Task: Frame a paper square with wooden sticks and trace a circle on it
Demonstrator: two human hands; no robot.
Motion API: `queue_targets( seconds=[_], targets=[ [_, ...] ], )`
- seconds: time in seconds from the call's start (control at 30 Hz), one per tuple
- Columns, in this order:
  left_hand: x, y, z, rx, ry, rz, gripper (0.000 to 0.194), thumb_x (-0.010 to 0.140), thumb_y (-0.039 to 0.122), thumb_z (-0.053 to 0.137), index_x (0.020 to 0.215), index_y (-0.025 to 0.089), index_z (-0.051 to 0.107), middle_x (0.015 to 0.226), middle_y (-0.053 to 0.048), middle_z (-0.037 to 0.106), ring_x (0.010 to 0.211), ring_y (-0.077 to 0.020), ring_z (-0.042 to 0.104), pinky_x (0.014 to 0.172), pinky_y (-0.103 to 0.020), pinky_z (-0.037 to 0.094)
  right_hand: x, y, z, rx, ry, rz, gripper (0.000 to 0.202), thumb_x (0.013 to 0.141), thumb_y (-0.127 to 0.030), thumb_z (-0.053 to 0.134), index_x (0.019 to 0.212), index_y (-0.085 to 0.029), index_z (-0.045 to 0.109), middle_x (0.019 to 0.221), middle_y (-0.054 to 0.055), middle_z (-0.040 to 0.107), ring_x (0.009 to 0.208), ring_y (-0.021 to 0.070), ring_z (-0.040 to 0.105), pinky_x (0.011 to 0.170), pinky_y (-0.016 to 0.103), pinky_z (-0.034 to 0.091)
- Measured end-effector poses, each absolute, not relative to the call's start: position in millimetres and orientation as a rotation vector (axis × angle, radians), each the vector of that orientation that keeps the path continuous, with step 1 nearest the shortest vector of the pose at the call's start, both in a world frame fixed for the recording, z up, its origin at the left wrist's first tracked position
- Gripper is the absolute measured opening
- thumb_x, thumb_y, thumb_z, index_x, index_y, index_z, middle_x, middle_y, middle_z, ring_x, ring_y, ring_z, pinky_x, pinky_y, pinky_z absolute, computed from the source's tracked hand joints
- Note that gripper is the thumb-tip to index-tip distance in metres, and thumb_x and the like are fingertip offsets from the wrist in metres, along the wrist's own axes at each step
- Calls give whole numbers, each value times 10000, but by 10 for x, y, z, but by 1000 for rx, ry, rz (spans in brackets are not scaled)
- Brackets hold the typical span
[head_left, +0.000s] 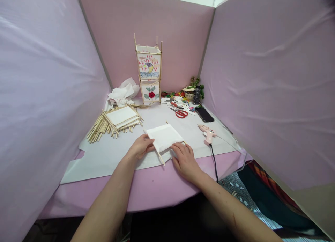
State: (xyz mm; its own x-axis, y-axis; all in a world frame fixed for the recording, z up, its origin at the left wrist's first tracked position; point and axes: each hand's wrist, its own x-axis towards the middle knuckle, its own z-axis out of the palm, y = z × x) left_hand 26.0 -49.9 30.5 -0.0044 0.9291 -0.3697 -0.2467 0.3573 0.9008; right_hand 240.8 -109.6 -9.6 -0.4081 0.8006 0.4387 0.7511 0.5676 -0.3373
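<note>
A white paper panel (165,136) on a thin wooden-stick frame sits in front of me, tilted a little off the table. One bare stick (161,158) runs along its left side and pokes out toward me. My left hand (141,146) pinches that left edge between thumb and fingers. At the near right corner, my right hand (184,160) rests with its fingers bent over the panel's edge; its thumb is lower, by the table edge. Whether the right fingers grip the frame or only press on it is hard to see.
A bundle of sticks (98,129) with stacked framed panels (122,115) lies left. Behind stands a decorated paper lantern (150,67) beside crumpled white paper (124,92). Red-handled scissors (181,114), a phone (204,114) and a pink glue gun (208,134) with its cord lie right.
</note>
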Motion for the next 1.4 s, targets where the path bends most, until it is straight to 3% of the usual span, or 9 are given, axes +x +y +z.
queue_targets(
  seconds=[0.43,0.73,0.97,1.2,1.3,1.4],
  targets=[
    [253,-466,253,766,1253,1056,250,844,21,611,1081,92,574,1008,-112,705,847,-195,712,758,-335,608,2393,-1069,-81,-1259,-2304,85,414,922,-209,489,1336,-218,484,1394,99,523,1332,261,398,1128,491,179],
    [247,-462,212,875,1251,1054,250,783,45,659,1012,111,585,1012,-159,715,876,-242,714,820,-383,598,2370,-1022,-42,-1240,-2342,97,387,939,-255,485,1325,-247,509,1377,84,538,1323,265,398,1127,492,192],
    [259,-377,168,1257,1394,1068,300,843,122,599,1143,126,592,976,-99,714,865,-209,692,822,-374,569,2331,-1003,-39,-1280,-2356,52,394,940,-294,493,1331,-243,511,1405,82,513,1337,264,370,1136,487,175],
    [228,-188,34,1773,1770,1013,253,912,328,613,1085,143,612,1061,-62,636,952,-205,624,862,-434,515,2232,-884,-31,-1358,-2370,55,394,955,-310,458,1342,-251,502,1406,71,516,1312,271,385,1114,499,204],
    [269,-222,34,1963,1848,1005,254,917,275,597,1136,145,595,1130,-78,612,1046,-232,590,928,-471,473,2206,-845,-39,-1362,-2375,80,395,958,-305,448,1346,-256,500,1399,72,524,1303,274,392,1103,499,218],
    [383,-395,85,2181,1830,984,290,912,116,492,1183,139,591,1179,-118,598,1153,-264,528,997,-480,408,2200,-834,-34,-1360,-2376,89,387,960,-298,442,1340,-259,503,1390,75,532,1295,277,399,1101,509,213]
  ],
)
